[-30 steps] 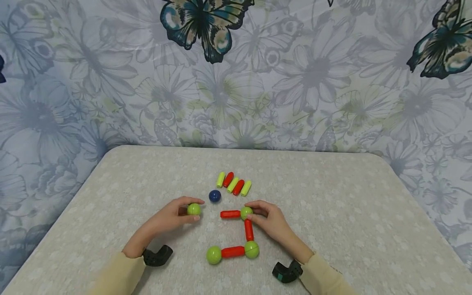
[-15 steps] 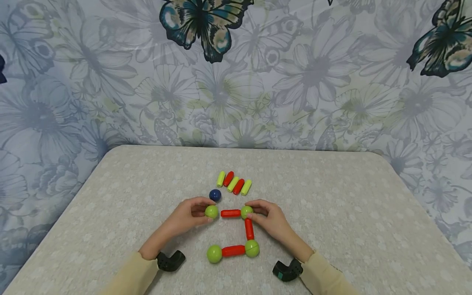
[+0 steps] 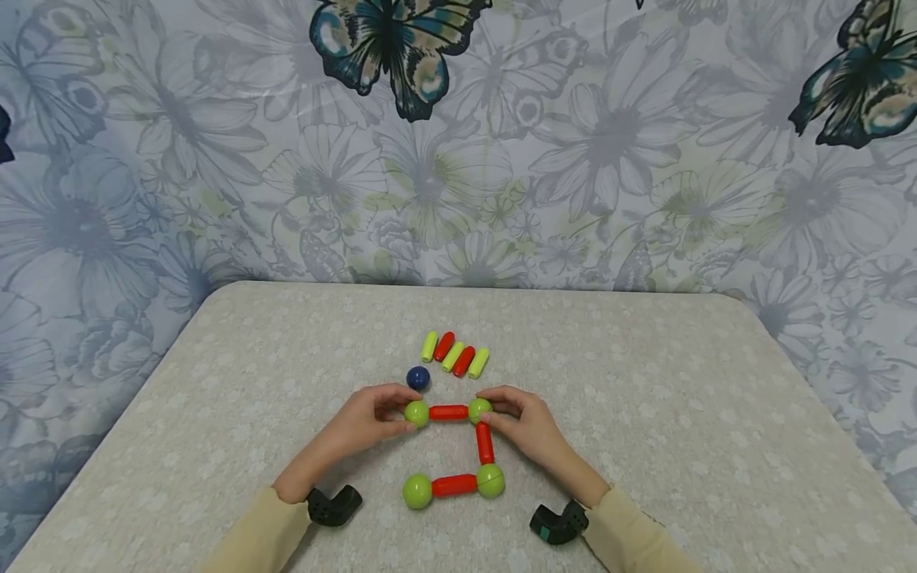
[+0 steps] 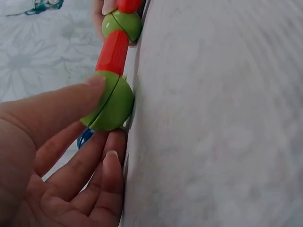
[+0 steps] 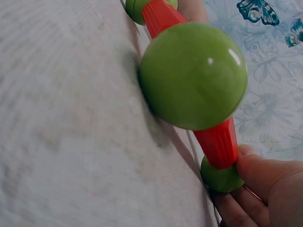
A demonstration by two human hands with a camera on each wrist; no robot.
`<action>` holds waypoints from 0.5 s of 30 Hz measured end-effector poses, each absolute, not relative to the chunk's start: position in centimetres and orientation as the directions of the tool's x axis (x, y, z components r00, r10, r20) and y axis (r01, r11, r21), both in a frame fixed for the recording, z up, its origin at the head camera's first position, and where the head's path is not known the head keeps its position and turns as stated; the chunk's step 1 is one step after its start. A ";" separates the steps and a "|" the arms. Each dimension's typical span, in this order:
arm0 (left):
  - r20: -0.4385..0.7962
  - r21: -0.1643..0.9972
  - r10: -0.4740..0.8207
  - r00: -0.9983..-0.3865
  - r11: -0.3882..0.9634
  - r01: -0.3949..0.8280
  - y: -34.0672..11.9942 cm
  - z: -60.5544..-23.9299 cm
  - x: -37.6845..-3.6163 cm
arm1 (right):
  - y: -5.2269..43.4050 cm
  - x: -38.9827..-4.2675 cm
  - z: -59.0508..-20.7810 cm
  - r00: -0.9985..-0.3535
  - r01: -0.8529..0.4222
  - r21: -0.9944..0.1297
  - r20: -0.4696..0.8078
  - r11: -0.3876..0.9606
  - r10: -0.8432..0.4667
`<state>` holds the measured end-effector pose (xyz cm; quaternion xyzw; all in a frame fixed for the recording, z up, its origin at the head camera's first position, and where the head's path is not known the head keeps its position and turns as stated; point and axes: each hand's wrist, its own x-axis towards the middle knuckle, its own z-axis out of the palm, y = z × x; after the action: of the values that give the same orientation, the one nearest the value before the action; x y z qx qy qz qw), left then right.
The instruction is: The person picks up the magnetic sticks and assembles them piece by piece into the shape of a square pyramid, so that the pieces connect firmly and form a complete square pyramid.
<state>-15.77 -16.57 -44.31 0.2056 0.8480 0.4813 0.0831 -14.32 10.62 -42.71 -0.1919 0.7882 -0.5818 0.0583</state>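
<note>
since a moment ago the left hand (image 3: 365,422) has carried its green ball (image 3: 416,413) rightward until it touches the free end of the top red rod (image 3: 448,412), so that joint now looks made. the left fingers pinch that ball, and the right hand (image 3: 526,426) pinches the corner green ball (image 3: 479,410), just below frame centre on the table (image 3: 645,446). the rod's long axis runs left-right, pointing at each ball.

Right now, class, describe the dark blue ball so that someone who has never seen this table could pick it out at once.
Start at the pale table and find the row of five short sticks near its middle. Just in front of that row's left end, beside the left hand, sits the dark blue ball. It is the only blue ball: the others are green and joined to red sticks.
</note>
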 end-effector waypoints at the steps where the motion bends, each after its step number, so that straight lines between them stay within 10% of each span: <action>1: 0.053 0.852 0.432 -0.900 0.450 0.266 -16.7 -44.2 -15.8 | 10.6 -14.3 -42.7 -0.920 -0.234 -0.940 0.131 0.250 -0.370; 15: 0.042 0.956 0.327 -0.944 0.262 0.134 -18.0 -41.3 -23.9 | 10.6 -14.2 -42.7 -0.920 -0.237 -0.937 0.131 0.258 -0.370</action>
<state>-23.91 -17.97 -41.35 0.1459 0.7900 0.5898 0.0821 -14.19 10.59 -42.69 -0.1921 0.7909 -0.5781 0.0575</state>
